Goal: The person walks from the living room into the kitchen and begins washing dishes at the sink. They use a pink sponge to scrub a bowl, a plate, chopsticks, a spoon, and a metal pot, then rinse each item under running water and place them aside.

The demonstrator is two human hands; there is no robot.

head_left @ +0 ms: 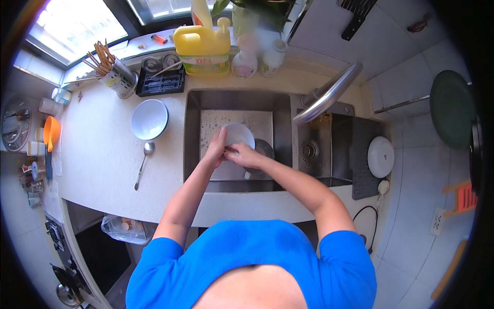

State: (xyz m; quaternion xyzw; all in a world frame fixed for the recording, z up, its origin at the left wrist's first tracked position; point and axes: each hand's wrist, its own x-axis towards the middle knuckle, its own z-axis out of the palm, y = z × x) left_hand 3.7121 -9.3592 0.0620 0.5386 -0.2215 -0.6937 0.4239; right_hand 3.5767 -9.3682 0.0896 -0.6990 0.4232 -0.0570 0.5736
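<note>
Both hands (230, 148) around white bowl (239, 133), over sink (193, 123).

Over the sink (193, 134) I hold a white bowl (240, 134), left hand (215, 149) on its rim, right hand (242, 154) below (fingers touching it). Another bowl (149, 119) and a spoon (143, 165) lie on the table (103, 159).

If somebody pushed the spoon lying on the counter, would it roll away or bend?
The spoon looks like shiny metal, so it is probably stiff and would not bend. It lies flat on the counter with a long thin handle, so it would likely slide or spin rather than roll. Its smooth surface may be slippery to pick up.
</note>
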